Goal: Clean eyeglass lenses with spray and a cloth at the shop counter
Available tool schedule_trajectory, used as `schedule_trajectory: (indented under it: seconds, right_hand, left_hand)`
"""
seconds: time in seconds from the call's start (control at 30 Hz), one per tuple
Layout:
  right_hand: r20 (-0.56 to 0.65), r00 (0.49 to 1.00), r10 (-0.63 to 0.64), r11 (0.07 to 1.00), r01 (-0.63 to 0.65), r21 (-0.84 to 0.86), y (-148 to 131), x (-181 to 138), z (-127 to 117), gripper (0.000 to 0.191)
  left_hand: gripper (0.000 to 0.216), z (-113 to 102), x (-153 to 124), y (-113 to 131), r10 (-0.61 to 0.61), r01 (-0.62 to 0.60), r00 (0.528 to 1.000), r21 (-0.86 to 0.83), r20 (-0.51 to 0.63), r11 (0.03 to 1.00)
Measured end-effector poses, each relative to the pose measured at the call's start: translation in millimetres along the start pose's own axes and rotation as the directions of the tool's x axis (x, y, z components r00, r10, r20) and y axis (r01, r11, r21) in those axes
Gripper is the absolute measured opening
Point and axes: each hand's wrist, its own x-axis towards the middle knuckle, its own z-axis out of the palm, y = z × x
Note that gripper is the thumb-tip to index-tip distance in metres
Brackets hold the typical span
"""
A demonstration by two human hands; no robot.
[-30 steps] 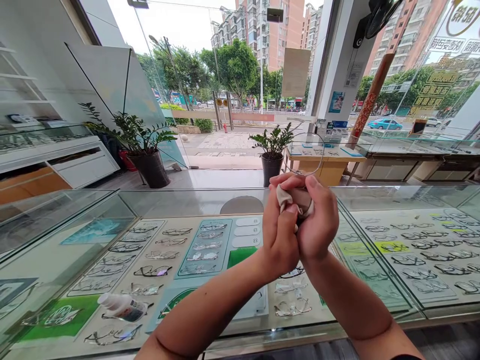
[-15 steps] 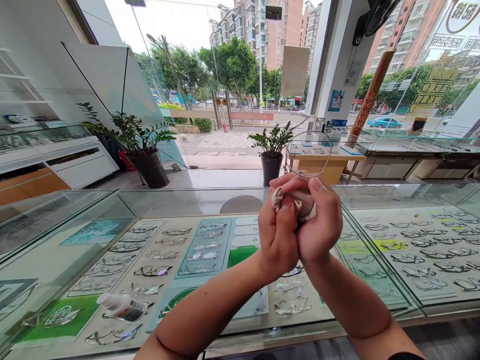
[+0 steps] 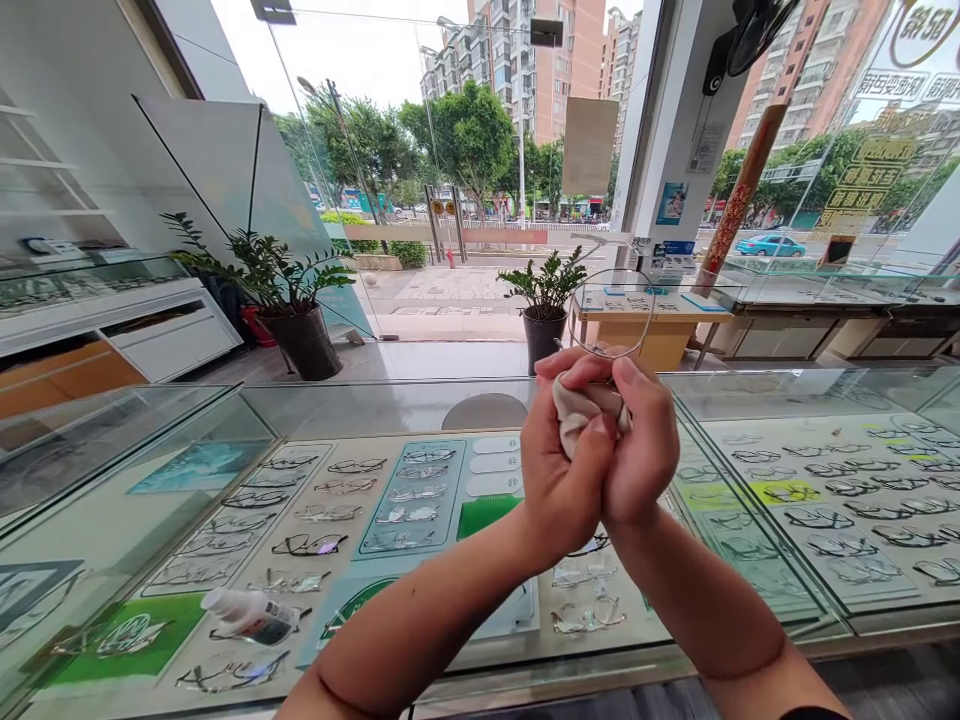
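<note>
Pressed together above the glass counter, my left hand (image 3: 559, 490) and my right hand (image 3: 643, 455) are both closed round a crumpled pale cloth (image 3: 576, 412). The left thumb lies bent over the cloth, and the right thumb rests along its upper side. A pair of glasses (image 3: 651, 322) sticks up out of the hands. Only one large round rim, thin and silvery, shows; the rest is hidden by the fingers and cloth. Below the wrists, rows of spectacle frames (image 3: 589, 613) lie inside the display case.
The glass-topped case (image 3: 345, 405) runs across in front of me. A white spray bottle (image 3: 251, 615) lies on its side at the left. Beyond stand two potted plants (image 3: 304, 340), another display table (image 3: 637, 335) and a glass shopfront.
The cloth has shifted in my hands, and more of it shows between the thumbs. The left thumb has moved to the right across it. The round rim has moved slightly left.
</note>
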Motion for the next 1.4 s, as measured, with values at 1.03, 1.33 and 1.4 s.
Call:
schedule_trajectory:
  seconds: [1.03,1.33,1.4]
  right_hand:
    - [-0.039,0.999,0.030,0.999,-0.031,-0.038,-6.3,-0.5,1.8,0.040]
    - [-0.014,0.999,0.037,0.998,-0.038,-0.041,-1.9,-0.4,-2.1,0.040]
    - [-0.004,1.000,0.011,0.999,-0.011,-0.036,-1.4,-0.2,-1.7,0.040]
  left_hand:
    - [0.028,2.0,-6.8,0.0,-0.039,0.042,0.999,-0.101,0.032,0.994]
    - [0.023,4.5,-0.5,4.0,-0.008,0.009,1.000,-0.021,0.024,1.000]
    - [0.020,5.5,0.3,5.0,-0.018,0.019,1.000,-0.036,0.020,0.999]
